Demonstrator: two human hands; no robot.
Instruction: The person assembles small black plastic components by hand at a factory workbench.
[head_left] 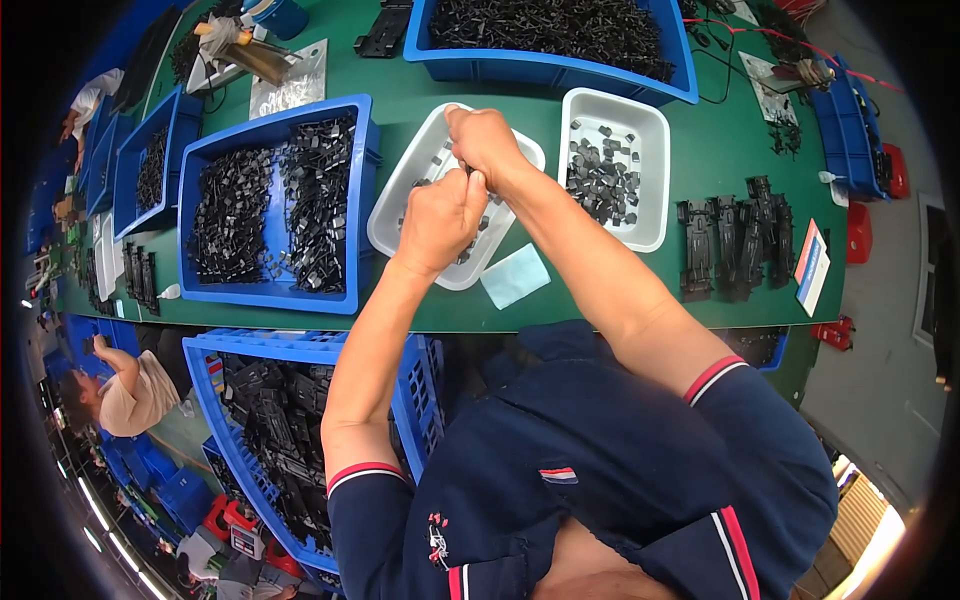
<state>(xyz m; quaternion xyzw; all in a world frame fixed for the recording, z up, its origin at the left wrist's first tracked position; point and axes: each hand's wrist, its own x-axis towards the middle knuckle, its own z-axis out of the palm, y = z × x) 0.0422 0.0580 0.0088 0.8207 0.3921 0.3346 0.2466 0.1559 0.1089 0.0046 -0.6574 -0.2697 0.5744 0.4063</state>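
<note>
Both hands are together above a white tray [383, 222] that holds a few small dark pieces. My left hand [438, 222] is closed, thumb and fingers pinched together near the tray's middle. My right hand [487, 148] is just beyond it, also closed, its wrist crossing over the tray's right side. Whatever lies between the fingers is hidden. To the right, a second white tray [655, 125] contains many small black plastic pieces [603, 182]. A folded light-blue cloth [516, 276] lies by the near corner of the first tray.
A blue bin [275, 298] of small black parts stands left, and a larger blue bin [550, 75] spans the back. Long black plastic frames [738, 240] lie right, beside a printed card [812, 268]. Below the green table's edge sits a blue crate [418, 405]. Another person [140, 395] is far left.
</note>
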